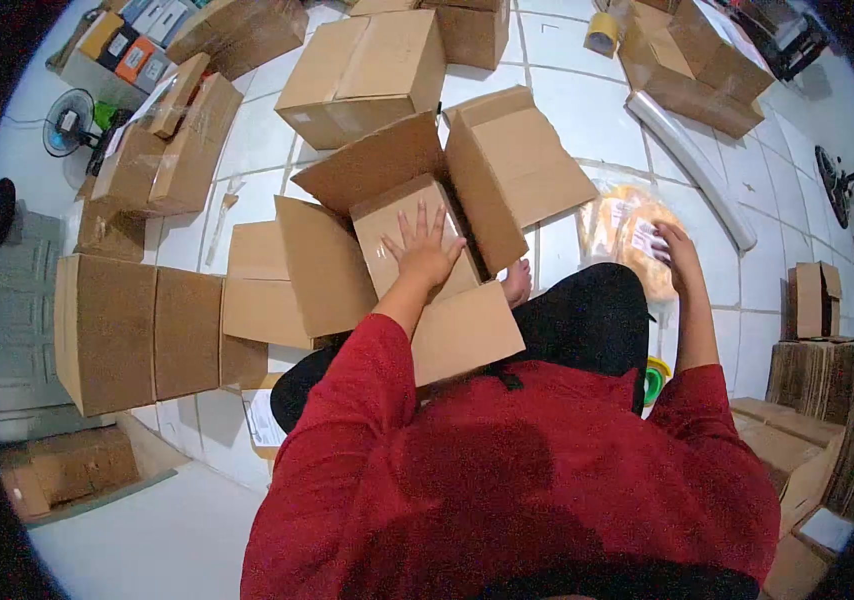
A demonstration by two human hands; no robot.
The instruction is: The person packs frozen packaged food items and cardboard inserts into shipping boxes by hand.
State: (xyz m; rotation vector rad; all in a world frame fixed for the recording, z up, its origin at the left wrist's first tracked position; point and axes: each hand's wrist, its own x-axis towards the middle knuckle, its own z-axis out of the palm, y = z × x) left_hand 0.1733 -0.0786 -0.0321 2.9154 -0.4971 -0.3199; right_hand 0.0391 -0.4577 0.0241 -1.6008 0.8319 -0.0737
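Note:
My left hand [425,245] lies flat with its fingers spread on a smaller closed carton [372,222]. That carton sits inside an open cardboard box [332,265], whose flaps stand out on all sides. Over on the right, my right hand [679,250] hovers at or just above clear plastic packets with orange contents [637,225]; its fingers are slightly bent and apart, and nothing shows in them. Whether its fingertips touch the packets is hard to tell.
A closed carton [362,75] stands behind the open box. Taped boxes [187,145] fill the left. A long plastic-wrapped roll [692,170] and a yellow tape roll [602,33] are on the tiles. Flattened cardboard [807,385] is stacked at right; green tape [655,382] is near my leg.

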